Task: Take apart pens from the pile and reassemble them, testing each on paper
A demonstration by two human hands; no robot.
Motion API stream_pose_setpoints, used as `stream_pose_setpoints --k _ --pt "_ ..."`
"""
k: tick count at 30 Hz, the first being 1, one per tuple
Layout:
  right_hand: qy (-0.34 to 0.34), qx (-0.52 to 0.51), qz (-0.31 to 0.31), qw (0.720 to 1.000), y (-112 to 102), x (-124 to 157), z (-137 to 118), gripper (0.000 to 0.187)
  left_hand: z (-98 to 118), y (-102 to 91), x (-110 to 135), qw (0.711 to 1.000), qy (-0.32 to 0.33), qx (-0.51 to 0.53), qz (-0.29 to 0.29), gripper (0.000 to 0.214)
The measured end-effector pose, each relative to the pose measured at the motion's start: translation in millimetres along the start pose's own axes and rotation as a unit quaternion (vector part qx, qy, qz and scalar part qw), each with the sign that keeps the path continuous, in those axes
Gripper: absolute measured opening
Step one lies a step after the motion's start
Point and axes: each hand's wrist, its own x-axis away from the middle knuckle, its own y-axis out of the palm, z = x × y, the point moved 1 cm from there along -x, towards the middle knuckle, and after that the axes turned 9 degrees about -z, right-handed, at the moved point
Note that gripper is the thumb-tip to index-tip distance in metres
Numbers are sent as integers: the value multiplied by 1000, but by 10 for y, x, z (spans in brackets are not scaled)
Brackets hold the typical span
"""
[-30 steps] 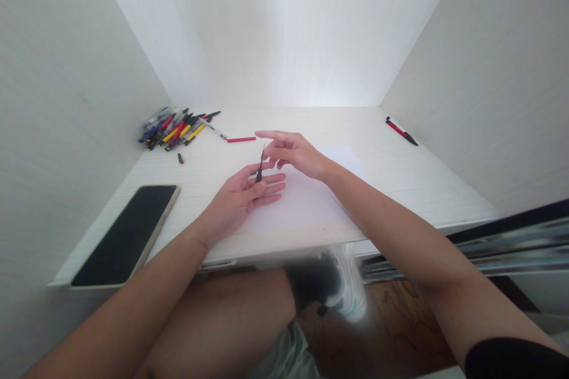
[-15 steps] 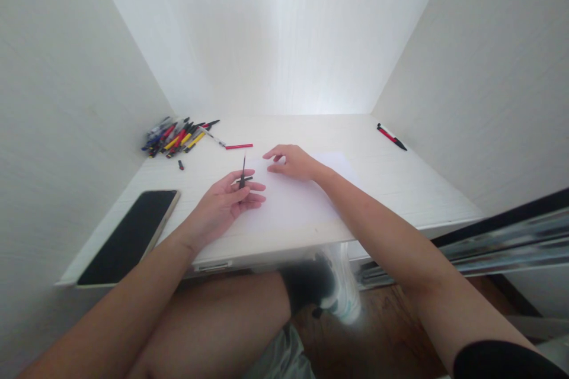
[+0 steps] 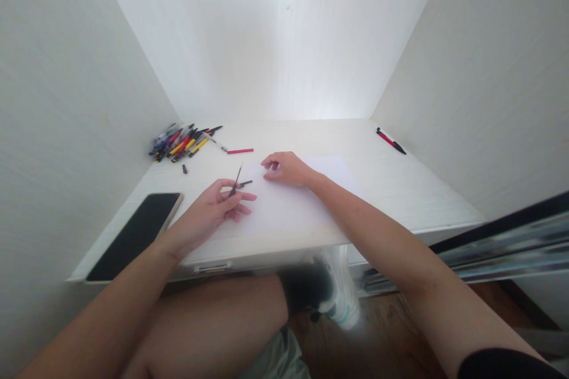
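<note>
My left hand [image 3: 220,204] rests palm up on the white desk [image 3: 400,189] and pinches a thin black pen part with a pale tip [image 3: 235,180]; a second small black piece [image 3: 245,183] lies by its fingertips. My right hand [image 3: 284,169] lies on a white sheet of paper [image 3: 302,201], fingers curled down onto the sheet; whether they hold anything is hidden. A red pen barrel [image 3: 240,151] lies on the desk just beyond both hands.
A heap of several red, yellow, blue and black pens [image 3: 182,142] sits at the back left, with a tiny dark cap [image 3: 184,169] near it. A dark phone [image 3: 136,235] lies at the front left. One red and black pen [image 3: 391,141] lies at the back right. Walls close in on three sides.
My right hand let go of the thin pen part, dropped from above my left hand and settled on the paper. My left hand drew slightly left, keeping the part.
</note>
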Motion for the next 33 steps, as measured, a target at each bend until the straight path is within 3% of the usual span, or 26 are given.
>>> stream_pose_setpoints --k 5,9,12,17,25,28,31,33 --pt "15 -24 27 999 -50 21 38 29 57 -53 77 994 -30 -86 59 38" --pt "24 -33 39 998 -102 42 85 23 137 -156 128 960 -34 -250 119 34" --pt "26 -32 51 998 -142 47 106 22 115 -252 166 923 -18 -368 109 38" --pt "39 -36 70 996 -167 41 139 24 9 -306 210 873 10 -480 86 45" --pt "45 -36 94 994 -159 -2 259 25 -196 -313 115 816 98 -561 94 39" --pt "49 -36 100 993 -188 1 288 24 -237 -325 99 803 100 -581 92 38" --pt "57 -39 114 991 -216 11 310 24 -199 -358 103 806 72 -583 74 42" --pt "61 -41 118 990 -224 12 320 25 -124 -409 91 822 51 -563 61 47"
